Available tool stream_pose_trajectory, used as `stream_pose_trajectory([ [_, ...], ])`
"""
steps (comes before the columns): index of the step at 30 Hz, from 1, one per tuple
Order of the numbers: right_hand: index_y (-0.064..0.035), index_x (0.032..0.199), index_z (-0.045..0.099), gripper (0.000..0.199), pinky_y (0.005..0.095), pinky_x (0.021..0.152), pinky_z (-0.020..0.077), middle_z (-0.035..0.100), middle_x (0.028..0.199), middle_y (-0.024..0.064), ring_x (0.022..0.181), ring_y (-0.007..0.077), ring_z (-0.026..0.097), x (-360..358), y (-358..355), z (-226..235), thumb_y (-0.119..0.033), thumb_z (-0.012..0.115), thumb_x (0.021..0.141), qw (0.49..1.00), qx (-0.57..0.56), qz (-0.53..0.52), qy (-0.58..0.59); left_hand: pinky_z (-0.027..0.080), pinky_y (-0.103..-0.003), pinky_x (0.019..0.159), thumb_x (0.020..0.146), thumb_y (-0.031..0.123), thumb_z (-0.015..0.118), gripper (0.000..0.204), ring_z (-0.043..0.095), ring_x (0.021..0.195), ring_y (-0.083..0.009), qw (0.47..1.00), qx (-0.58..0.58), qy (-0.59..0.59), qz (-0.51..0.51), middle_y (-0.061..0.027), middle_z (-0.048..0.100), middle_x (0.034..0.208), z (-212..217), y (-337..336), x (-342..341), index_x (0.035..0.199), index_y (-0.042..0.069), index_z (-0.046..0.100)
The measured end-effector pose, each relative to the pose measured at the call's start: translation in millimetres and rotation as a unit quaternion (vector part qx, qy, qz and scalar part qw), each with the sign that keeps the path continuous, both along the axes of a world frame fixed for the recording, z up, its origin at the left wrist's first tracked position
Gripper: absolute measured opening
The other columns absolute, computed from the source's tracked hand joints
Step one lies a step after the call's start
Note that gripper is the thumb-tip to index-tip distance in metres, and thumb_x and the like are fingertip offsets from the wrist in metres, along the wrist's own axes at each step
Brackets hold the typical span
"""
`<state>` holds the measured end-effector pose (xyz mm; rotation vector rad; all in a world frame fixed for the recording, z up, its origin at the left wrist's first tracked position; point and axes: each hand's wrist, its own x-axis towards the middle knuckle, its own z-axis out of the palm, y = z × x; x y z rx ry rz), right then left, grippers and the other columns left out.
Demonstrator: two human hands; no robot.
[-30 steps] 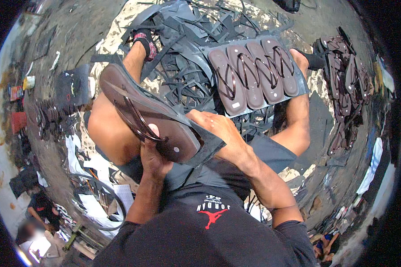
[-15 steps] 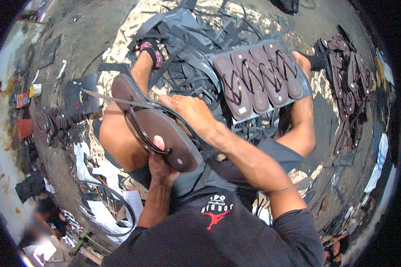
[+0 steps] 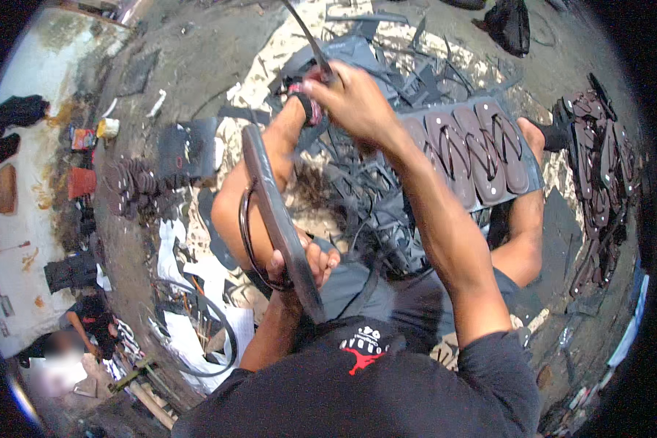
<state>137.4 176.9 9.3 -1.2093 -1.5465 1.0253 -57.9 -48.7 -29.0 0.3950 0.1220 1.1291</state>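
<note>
While the sandal (image 3: 279, 212) stands tilted nearly on edge over the left leg (image 3: 229, 208), the left hand (image 3: 318, 261) holds its near end, the grip clamped on the sole with thumb on the strap side and fingers curled round the other. Beyond the sandal's far end and to its right, the right hand (image 3: 356, 104) is raised at the end of an outstretched arm, its grip closed on a long narrow blade (image 3: 308, 35) that points away from the body. The sandal shows a thick, dark sole edge; its glossy brown strap (image 3: 244, 228) bows out on the left. Right of the sandal, past heaped black scraps (image 3: 378, 213), brown sandals (image 3: 482, 157) lie in a row on a grey sheet (image 3: 534, 180); farther right sits a sandal pile (image 3: 598, 160).
</note>
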Motion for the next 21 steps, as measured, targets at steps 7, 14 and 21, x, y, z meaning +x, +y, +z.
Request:
stream_pose_trajectory([
  [7, 0.0021, 0.112, 0.065, 0.043, 0.0374, 0.078, 0.0541, 0.071, 0.091, 0.0207, 0.086, 0.0185, 0.070, 14, -122, 58, -0.034, 0.075, 0.091, 0.993, -0.042, 0.009, 0.112, 0.039, -0.042, 0.113, 0.083, 0.059, 0.067, 0.094, 0.053, 0.129, -0.0273, 0.893, 0.042, 0.449, -0.010, -0.0133, 0.054, 0.138, 53, 27, -8, 0.147, -0.003, 0.036],
  [14, 0.0019, 0.115, 0.060, 0.039, 0.0394, 0.083, 0.0555, 0.069, 0.107, 0.0224, 0.097, 0.0328, 0.071, 14, -174, 51, -0.026, 0.075, 0.092, 0.998, -0.011, 0.003, 0.062, 0.056, -0.034, 0.072, 0.092, 0.071, 0.057, 0.073, 0.068, 0.078, -0.0198, 0.738, 0.115, 0.658, 0.092, -0.0085, 0.068, 0.092, 122, 73, 16, 0.114, 0.001, 0.058],
  [21, -0.0065, 0.117, 0.062, 0.043, 0.0409, 0.068, 0.0533, 0.062, 0.090, 0.0149, 0.077, 0.0343, 0.065, 17, -232, -49, 0.001, 0.073, 0.076, 0.991, 0.050, -0.006, -0.127, 0.053, -0.028, 0.063, 0.097, 0.069, 0.048, 0.070, 0.065, 0.067, -0.0160, 0.801, -0.070, 0.594, 0.013, -0.0095, 0.069, 0.080, 105, 53, 0, 0.106, 0.001, 0.062],
])
